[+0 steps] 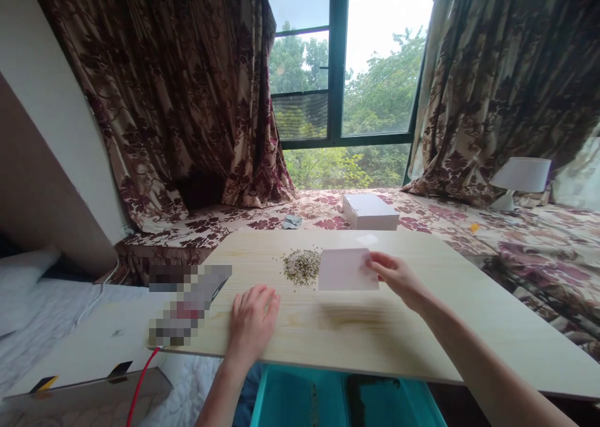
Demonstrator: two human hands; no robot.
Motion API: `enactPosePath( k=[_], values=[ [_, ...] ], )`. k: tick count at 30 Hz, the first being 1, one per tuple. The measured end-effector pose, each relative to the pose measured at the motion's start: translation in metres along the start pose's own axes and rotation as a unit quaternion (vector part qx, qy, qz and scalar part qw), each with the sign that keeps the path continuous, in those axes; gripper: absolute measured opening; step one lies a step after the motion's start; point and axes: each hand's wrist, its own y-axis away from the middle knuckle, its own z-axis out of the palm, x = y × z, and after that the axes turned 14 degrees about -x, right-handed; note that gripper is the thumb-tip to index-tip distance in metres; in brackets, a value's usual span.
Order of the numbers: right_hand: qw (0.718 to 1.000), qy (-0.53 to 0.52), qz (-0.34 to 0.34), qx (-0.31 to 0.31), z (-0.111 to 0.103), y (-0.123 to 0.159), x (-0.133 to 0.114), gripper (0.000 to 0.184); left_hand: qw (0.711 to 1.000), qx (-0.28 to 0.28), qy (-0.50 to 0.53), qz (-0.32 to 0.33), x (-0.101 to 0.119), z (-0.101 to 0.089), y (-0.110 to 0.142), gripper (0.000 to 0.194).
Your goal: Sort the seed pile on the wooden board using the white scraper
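White card (347,269): plain pale rect. sheet, flat look, approx. level; shadow on desk (450,264) below & nearer the wearer, so it's held up off the surface. Its L edge is right by the heap; can't tell if touching.
Heap (302,266): small greenish, brown & pale bits, seed-like, loose mound, w/ strays round the edge; on far-mid part of desk, just L of white card.
R hand (391,274): comes in from lower R, forearm slanting up & L over desk; wrist near straight, thumb & fingers at card's R edge.
R grip: closed, pinching white card btwn thumb & fingers.
L hand (254,317): palm down on desk, back of hand up, nearer the wearer than heap & to its L; forearm rises from bottom edge.
L grip: open, nothing held; fingers slightly bent, pretty close tog., thumb twd R.
Bin (300,408): teal, 2 compartments, under desk's near edge; bits in L one, dark matter in R one.
Desk L end: pixelated item, details n/a; red cord (140,383) hangs nearby.
Ledge (323,211): floral cover, beyond desk, w/ white box (371,211), grey cloth (291,221) & lamp (521,174) far R.
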Motion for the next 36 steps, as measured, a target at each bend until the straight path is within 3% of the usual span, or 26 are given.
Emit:
enactPosePath(
  k=[8,16,26,29,33,36],
  values=[
    [1.000,-0.007,-0.005,0.014,0.015,-0.020,0.009,0.034,1.000,-0.003,-0.004,-0.004,0.000,-0.001,0.001,0.029],
    [1.000,-0.006,0.010,0.019,0.023,-0.022,0.000,0.030,1.000,-0.007,-0.006,-0.003,0.002,-0.002,0.000,0.029],
    [0.996,-0.046,-0.056,-0.057,0.068,-0.048,-0.002,0.028,1.000,-0.006,0.019,-0.005,-0.001,-0.001,0.000,0.033],
    [0.995,-0.037,-0.054,-0.075,0.064,-0.049,-0.002,0.028,1.000,-0.008,0.024,-0.003,-0.001,-0.001,0.000,0.033],
    [0.994,0.000,-0.040,-0.101,0.042,-0.039,-0.005,0.029,1.000,-0.009,0.026,-0.003,0.000,-0.002,0.001,0.033],
    [0.997,0.012,-0.031,-0.067,0.024,-0.027,-0.006,0.033,1.000,-0.011,0.022,-0.001,0.001,-0.003,0.001,0.034]
  ],
)
